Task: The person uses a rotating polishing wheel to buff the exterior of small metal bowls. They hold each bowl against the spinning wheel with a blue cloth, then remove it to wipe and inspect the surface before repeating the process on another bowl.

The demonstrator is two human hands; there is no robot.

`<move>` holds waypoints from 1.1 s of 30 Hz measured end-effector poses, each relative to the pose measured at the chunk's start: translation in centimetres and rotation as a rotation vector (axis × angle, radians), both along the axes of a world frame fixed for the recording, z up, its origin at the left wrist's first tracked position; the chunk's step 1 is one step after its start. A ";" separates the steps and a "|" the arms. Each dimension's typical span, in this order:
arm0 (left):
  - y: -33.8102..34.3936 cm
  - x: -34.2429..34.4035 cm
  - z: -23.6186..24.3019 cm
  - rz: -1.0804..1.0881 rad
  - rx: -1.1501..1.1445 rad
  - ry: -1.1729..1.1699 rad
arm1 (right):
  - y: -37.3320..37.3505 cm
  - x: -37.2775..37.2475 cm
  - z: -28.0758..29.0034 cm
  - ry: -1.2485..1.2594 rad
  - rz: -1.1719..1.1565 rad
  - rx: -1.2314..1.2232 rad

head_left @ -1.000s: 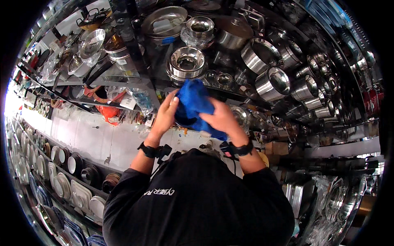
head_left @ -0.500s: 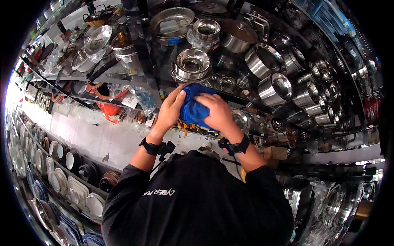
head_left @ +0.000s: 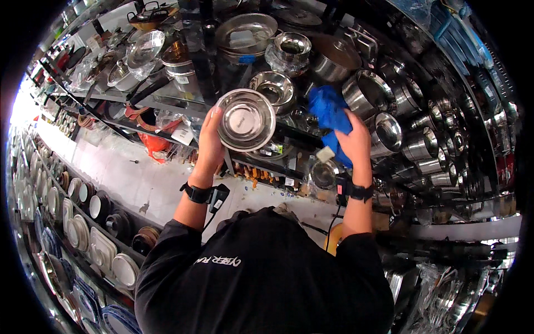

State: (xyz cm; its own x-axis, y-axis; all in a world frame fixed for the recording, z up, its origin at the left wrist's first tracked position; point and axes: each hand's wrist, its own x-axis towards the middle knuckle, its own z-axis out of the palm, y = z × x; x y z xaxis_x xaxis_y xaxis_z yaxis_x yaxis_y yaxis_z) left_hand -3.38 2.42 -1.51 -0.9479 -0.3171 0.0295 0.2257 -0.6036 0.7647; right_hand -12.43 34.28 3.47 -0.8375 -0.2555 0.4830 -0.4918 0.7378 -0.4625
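Note:
A round stainless steel bowl [head_left: 246, 120] is held up in front of the shelf, its shiny flat base and wide rim showing. My left hand [head_left: 209, 142] grips it by the left edge, thumb along the rim. Off to the right, my right hand [head_left: 357, 142] is closed around a bunched blue cloth [head_left: 328, 108], which hangs away from the bowl with a pale label [head_left: 325, 154] at its lower end. Just beyond the held bowl, more steel bowls [head_left: 271, 88] sit on the dark shelf.
Steel pots [head_left: 367, 92] crowd the shelf on the right, and a lidded pot [head_left: 335, 57] stands at the back. A wide steel basin [head_left: 246, 32] lies far centre. Pans with a black handle [head_left: 149, 91] fill the left. Plates [head_left: 102, 250] line a lower-left rack.
My hands have parted: the right one moved right with the blue cloth. The steel bowl, hidden behind the cloth before, now shows in my left hand, which shifted left.

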 end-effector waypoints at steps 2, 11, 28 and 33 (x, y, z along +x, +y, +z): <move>0.6 -0.7 -0.2 -0.078 0.070 0.062 | 0.1 -2.5 -1.9 0.011 -0.054 0.076; 2.7 -5.3 -1.0 0.071 -0.288 0.097 | -5.8 -2.3 -2.6 -0.650 0.279 -0.546; 0.5 -14.6 -2.7 0.361 -1.092 -0.061 | -10.4 -7.4 -5.1 -0.424 0.212 -0.312; 0.4 -14.4 -3.2 0.280 -1.081 -0.121 | -10.5 -6.8 -4.9 -0.476 0.148 -0.282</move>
